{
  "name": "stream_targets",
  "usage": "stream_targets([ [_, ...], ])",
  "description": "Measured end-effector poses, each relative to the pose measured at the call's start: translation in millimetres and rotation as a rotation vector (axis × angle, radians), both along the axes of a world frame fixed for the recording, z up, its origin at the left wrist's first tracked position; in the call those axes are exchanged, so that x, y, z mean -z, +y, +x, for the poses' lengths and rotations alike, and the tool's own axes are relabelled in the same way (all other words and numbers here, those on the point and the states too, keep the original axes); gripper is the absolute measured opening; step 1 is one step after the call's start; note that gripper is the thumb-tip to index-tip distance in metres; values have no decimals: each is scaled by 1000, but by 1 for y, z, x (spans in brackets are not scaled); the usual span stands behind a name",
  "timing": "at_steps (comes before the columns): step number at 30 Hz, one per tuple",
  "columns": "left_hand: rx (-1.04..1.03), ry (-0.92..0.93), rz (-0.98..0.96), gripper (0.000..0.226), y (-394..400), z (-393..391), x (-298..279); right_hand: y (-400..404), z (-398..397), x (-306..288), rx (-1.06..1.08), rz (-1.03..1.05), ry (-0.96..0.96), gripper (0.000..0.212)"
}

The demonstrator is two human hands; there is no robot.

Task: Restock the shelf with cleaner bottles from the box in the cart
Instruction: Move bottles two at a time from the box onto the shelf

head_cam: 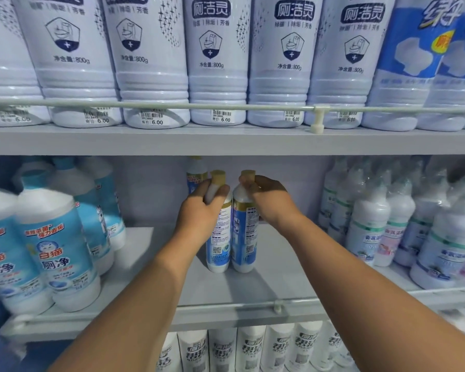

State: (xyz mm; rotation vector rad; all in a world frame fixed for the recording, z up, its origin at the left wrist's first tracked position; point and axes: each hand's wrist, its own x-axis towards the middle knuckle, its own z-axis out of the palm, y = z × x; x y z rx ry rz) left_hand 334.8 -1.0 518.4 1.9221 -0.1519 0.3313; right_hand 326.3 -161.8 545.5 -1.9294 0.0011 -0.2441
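Observation:
Two white cleaner bottles with yellow caps and blue labels stand upright side by side on the middle shelf (253, 288). My left hand (199, 210) grips the neck of the left bottle (218, 245). My right hand (269, 202) grips the neck of the right bottle (243, 237), fingers curled just under its cap. A third bottle of the same kind (196, 173) stands behind them, further back on the shelf. The box and the cart are out of view.
Blue-labelled cleaner bottles (49, 253) crowd the shelf's left side, green and pink-labelled ones (371, 226) its right. Large white 800 g bottles (215, 63) line the upper shelf behind a rail (226, 106). White bottles (250, 347) stand on the shelf below.

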Motion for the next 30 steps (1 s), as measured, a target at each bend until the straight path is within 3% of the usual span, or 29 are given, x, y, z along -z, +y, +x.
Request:
stream_targets([
  [6,226,152,-20,52,16,-20,64,0,-30,53,-57,39,-115,30],
  [9,226,208,40,68,19,-16,97,4,-35,95,-89,-34,-80,54],
  [13,151,205,24,62,14,-6,108,6,-24,127,-15,-106,20,75],
  [17,10,154,108,55,4,3,112,7,-12,139,10,-85,-4,67],
  [22,-110,152,116,71,-5,30,124,-1,10,143,-17,-75,-10,56],
  [27,-104,151,155,72,-6,40,127,-3,19,146,-35,-31,-2,51],
  [30,-51,175,171,57,3,36,127,-3,25,149,-55,-30,2,47],
])
